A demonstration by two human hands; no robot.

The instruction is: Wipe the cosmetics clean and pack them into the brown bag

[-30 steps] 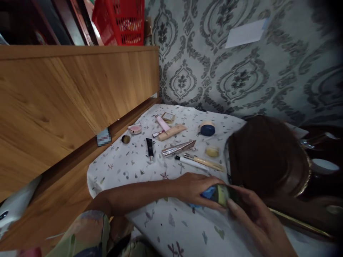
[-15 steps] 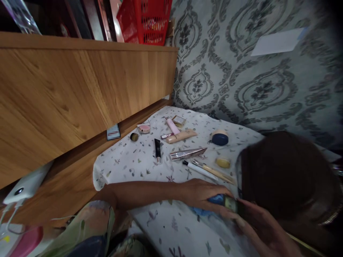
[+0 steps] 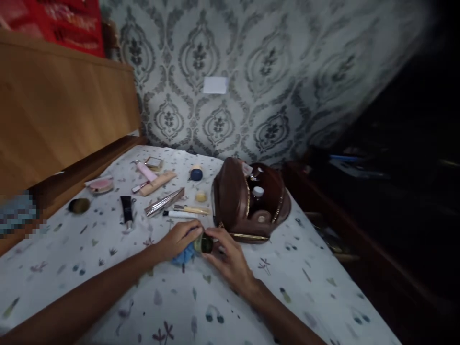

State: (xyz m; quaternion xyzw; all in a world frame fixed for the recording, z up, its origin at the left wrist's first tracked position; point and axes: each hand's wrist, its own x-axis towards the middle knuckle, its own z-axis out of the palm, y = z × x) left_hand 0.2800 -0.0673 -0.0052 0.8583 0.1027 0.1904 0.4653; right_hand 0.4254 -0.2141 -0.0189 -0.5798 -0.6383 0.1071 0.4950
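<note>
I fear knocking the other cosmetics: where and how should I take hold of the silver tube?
Grip the silver tube across its thicker left half, coming straight down from above, fingers on its two long sides. It lies flat and tapers to a point at the right, where a hold would likely slip. The brush lies close by that thin end.

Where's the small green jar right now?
Head view, centre: the jar is held between the left hand and right hand, just before the open brown bag.
</note>
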